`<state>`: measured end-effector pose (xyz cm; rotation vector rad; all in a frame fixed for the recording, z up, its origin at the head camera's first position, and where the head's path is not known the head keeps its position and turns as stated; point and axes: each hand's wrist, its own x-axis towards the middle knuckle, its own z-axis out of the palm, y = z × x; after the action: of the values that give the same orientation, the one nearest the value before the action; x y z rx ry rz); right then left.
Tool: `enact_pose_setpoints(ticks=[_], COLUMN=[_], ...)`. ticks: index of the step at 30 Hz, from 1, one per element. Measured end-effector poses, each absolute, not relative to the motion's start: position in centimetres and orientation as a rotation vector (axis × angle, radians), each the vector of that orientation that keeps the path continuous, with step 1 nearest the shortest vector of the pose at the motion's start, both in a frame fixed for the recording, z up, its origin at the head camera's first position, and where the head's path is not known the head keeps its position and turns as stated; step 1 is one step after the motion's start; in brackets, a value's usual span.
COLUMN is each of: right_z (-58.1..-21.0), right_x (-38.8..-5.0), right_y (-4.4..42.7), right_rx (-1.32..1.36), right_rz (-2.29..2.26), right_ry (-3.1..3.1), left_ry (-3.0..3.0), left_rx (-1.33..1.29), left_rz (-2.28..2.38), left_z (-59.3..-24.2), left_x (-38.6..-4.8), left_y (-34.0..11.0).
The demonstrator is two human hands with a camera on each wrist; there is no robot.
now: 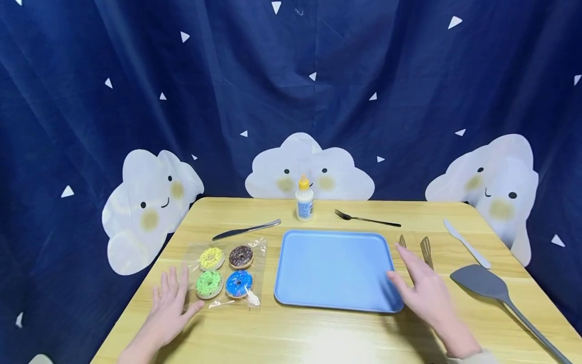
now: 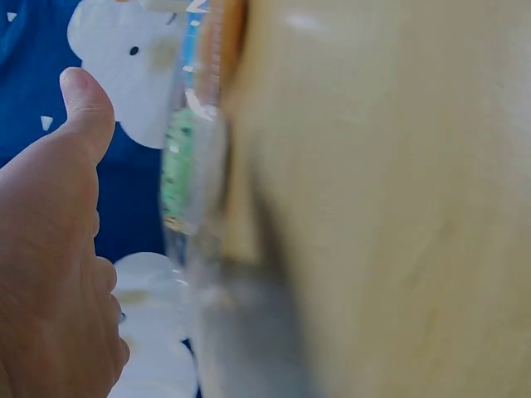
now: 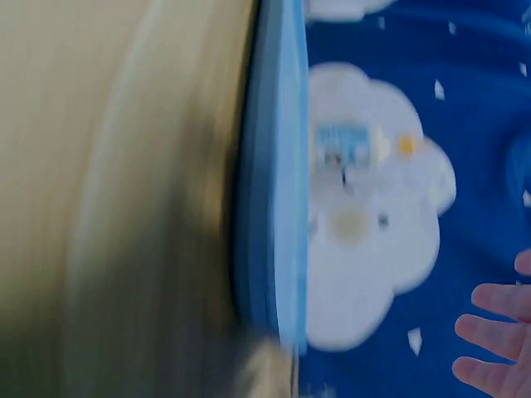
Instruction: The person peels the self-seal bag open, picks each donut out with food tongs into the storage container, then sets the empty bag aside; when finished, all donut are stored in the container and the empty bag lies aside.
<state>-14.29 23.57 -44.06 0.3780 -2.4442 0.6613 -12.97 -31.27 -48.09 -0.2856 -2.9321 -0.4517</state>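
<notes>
Blue tray [image 1: 336, 270] on table [image 1: 245, 333]: no grip

Four donuts [image 1: 231, 279] are being bundled by a clear bag [image 1: 260, 268], presumably against scattering, just beside the left hand [image 1: 165, 306]. Right hand [image 1: 426, 293] is being held by the tray's right edge, likely for clearance. Nothing is being gripped, fingers being extended.

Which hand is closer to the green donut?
Left. The left hand is just left of the green donut, fingers spread; the right hand is well to its right, by the right edge of the blue tray.
</notes>
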Motion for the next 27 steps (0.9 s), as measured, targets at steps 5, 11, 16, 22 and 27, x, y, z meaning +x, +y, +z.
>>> enact_pose_setpoints(ticks=[5, 11, 16, 22, 27], right_z=[-45.0, -46.1, -47.0, -47.5, -47.8], right_x=[-14.7, -15.0, -15.3, -15.3, -15.5], right_y=[18.6, 12.9, 8.8, 4.5, 1.0], right_rx=[0.441, 0.557, 0.719, 0.862, 0.858], right_rz=[0.955, 1.270, 1.433, 1.499, 1.587], right_ry=[-2.384, -2.403, -2.367, -2.431, -2.460], left_ry=[-2.970, -3.010, -3.019, -3.025, -3.046], left_rx=[-0.291, -0.287, -0.297, -0.301, -0.277], left_rz=[-0.509, -0.594, -0.641, -0.716, -0.750], left_z=[-49.0, -49.6, -50.0, -50.5, -50.5], left_x=[-13.0, -13.4, -13.6, -13.6, -13.6], left_y=[-31.5, -31.4, -31.3, -31.4, -31.5])
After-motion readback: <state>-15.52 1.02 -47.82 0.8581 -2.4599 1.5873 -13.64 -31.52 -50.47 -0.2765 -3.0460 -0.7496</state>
